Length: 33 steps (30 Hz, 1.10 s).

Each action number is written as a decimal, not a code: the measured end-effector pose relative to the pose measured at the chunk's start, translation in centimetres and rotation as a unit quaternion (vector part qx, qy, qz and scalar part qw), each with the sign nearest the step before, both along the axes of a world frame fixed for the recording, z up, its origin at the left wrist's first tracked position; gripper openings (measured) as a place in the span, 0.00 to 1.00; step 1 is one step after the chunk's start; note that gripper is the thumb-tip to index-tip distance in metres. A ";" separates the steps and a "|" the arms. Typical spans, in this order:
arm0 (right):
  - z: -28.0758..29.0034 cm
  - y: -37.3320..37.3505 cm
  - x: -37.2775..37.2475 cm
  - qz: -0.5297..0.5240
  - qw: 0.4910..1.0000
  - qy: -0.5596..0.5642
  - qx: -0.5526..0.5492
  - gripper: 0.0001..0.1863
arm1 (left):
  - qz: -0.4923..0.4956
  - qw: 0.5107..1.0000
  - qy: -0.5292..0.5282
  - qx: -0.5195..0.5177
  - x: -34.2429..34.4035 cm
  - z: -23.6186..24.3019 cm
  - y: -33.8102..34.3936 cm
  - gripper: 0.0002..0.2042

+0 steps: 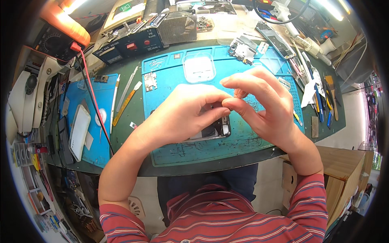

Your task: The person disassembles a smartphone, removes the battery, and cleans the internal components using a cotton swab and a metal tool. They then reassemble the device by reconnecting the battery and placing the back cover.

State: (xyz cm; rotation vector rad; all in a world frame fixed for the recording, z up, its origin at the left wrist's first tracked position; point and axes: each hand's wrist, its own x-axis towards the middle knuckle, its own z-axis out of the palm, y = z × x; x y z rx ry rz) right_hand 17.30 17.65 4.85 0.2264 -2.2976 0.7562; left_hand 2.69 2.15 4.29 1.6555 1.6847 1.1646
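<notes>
My left hand [190, 109] and my right hand [265, 103] meet over the work mat, fingertips close together. The left thumb and forefinger are pinched; what lies between them is too small or hidden to name. The right thumb touches that pinch, with its other fingers curled above. Below my left hand lies an opened phone [222, 128], its dark body and inner parts partly covered by the hand. Under it spreads a blue silicone repair mat [194, 156]. Beyond the hands sits a clear plastic tray [199, 77].
Metal phone parts [242, 50] lie at the mat's far right. A spudger [129, 101] and tweezers [126, 89] rest at left, near a red cable [92, 91] and a white phone-like slab [80, 127]. Pliers [331, 107] are at right; a black power unit [129, 46] stands behind.
</notes>
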 end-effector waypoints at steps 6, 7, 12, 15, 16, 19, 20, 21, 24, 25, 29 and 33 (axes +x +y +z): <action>0.5 0.4 0.4 0.000 0.999 -0.014 0.040 0.19 | 0.000 1.000 0.005 0.015 0.2 0.0 0.0 0.08; 0.7 0.4 0.5 0.000 0.999 -0.008 0.041 0.20 | -0.002 1.000 0.009 0.016 0.2 0.1 0.0 0.08; 1.9 -0.2 1.0 0.005 0.998 -0.054 0.017 0.22 | -0.022 1.000 -0.001 -0.002 0.2 0.1 0.0 0.08; 1.6 -0.1 1.1 0.043 0.996 -0.077 -0.031 0.22 | -0.032 0.999 0.000 -0.024 0.2 -0.3 0.3 0.08; 1.5 -0.1 1.0 0.044 0.995 -0.074 -0.045 0.22 | -0.034 0.999 0.003 -0.033 0.1 -0.4 0.3 0.08; 1.3 -0.3 0.7 0.048 0.995 -0.056 -0.063 0.22 | 0.010 0.999 0.042 -0.002 0.7 -0.1 0.9 0.09; 1.4 -0.2 0.5 0.050 0.996 -0.042 -0.054 0.22 | 0.017 0.999 0.032 -0.014 0.8 -0.3 0.9 0.10; 1.5 -0.2 0.6 0.043 0.997 -0.043 -0.043 0.22 | 0.024 0.999 0.022 -0.025 0.8 -0.7 0.9 0.10; 1.8 0.0 1.2 0.007 0.997 -0.075 -0.004 0.22 | 0.031 0.999 0.005 -0.017 1.3 -0.4 1.0 0.10; 1.8 0.1 1.3 0.021 0.996 -0.088 -0.028 0.22 | 0.031 0.999 0.003 -0.008 1.4 0.0 1.0 0.10; 1.9 -0.3 1.1 0.045 0.992 -0.083 -0.080 0.22 | -0.002 0.998 -0.016 -0.066 0.7 0.3 0.8 0.12; 1.8 -0.3 1.2 0.024 0.996 -0.078 -0.025 0.24 | 0.031 0.999 0.016 -0.030 1.0 -0.4 1.2 0.14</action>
